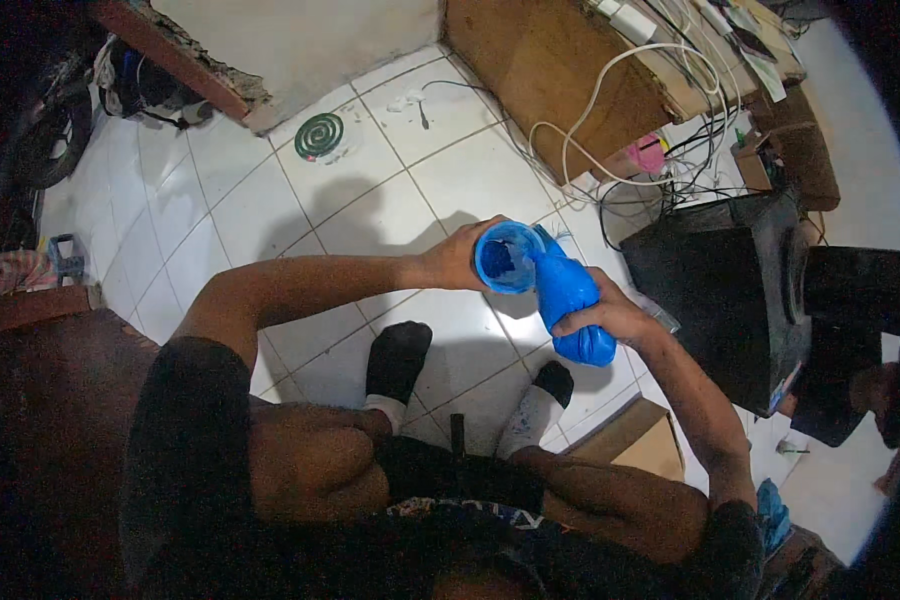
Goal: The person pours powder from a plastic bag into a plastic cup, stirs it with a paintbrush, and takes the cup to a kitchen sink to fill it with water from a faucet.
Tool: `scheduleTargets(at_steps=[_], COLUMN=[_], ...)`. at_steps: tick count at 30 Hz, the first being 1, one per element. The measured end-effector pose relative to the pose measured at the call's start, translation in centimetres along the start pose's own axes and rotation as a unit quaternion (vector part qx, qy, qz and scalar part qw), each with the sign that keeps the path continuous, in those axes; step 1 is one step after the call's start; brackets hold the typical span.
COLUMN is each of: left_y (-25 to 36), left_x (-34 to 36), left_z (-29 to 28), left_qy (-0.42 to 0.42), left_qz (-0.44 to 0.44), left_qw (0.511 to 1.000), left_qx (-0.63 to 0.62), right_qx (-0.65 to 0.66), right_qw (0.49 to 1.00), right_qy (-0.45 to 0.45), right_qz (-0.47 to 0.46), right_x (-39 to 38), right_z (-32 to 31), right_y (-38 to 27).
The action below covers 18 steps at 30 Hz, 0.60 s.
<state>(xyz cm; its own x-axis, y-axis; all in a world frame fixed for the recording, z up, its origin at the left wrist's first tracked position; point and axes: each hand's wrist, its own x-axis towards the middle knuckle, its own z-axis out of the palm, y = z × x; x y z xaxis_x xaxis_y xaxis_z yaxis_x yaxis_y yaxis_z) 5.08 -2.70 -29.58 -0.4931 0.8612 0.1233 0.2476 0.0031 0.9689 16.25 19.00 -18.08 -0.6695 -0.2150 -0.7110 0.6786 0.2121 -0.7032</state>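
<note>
Blue cup (pixel 507 256) and blue bag (pixel 568 292) sit clamped in separate hands (pixel 458 256) (cables (pixel 660 183) tangle nearby).

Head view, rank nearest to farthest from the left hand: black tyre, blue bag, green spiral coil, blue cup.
1. Blue cup: in the left hand itself.
2. Blue bag: just right of the cup, in the right hand.
3. Green spiral coil: on the floor, ahead and left.
4. Black tyre: far left edge.
</note>
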Motion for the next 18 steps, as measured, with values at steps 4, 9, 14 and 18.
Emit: scheduleTargets(at_steps=[4,9,14,18], left_y=[0.4,1.1,1.0,0.4], left_x=[0.2,0.3,0.8,1.2], left_z=[0.0,0.1,0.3,0.2], left_qy=[0.012,0.032,0.048,0.067], left_qz=[-0.009,-0.013,-0.024,-0.004], left_qw=[1.000,0.999,0.999,0.996], left_qx=[-0.002,0.025,-0.007,-0.055], right_qx=[-0.018,0.023,0.024,-0.004], right_qw=[0.995,0.987,0.975,0.972], right_qy=[0.037,0.068,0.113,0.124], right_qz=[-0.093,-0.147,-0.191,-0.199], right_x=[0.7,0.4,0.6,0.3], right_z=[-0.2,0.5,-0.4,-0.6], right_y=[1.8,1.5,2.3,0.9])
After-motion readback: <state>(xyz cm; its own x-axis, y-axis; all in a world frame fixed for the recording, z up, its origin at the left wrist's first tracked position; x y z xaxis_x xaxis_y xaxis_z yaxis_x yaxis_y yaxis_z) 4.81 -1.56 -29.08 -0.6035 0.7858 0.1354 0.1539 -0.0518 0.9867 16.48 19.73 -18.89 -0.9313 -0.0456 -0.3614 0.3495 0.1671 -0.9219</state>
